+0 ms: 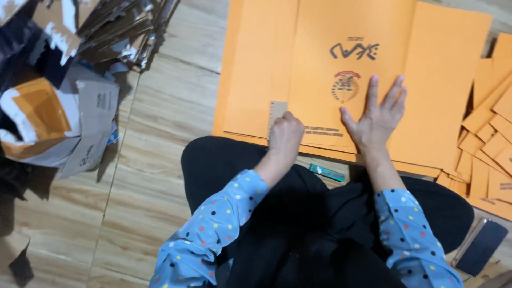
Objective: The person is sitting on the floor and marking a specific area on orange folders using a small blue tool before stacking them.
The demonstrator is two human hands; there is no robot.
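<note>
You sit on a wood-look tiled floor point(160, 160) with a stack of large orange card sheets point(442, 80) spread before your knees; it lies flat and squared so that the top sheet can be worked without sliding. The folded top sheet point(346, 32) runs with its long axis away from you, its printed marks upside down to your view, so its head end points toward you and its near edge lies just above your lap. To your left sits a loose heap of torn brown and grey cardboard point(80, 64), well apart from the work. To your right lie small orange card pieces point(490, 144) in an overlapping pile, close enough to reach. Your right hand point(376, 120) lies palm down on the top sheet, fingers point(394, 90) spread wide, which I judge serves to pin the sheet flat. Your left hand point(285, 133) is closed into a fist, its fingers pressed together around the lower end of a narrow tan strip, likely a ruler point(276, 112), which stands along the sheet's left fold, long axis pointing away from you. A small teal object point(326, 172) lies by your knee under the sheet's edge; I cannot tell what it is. A dark phone point(481, 247) rests by your right thigh.
</note>
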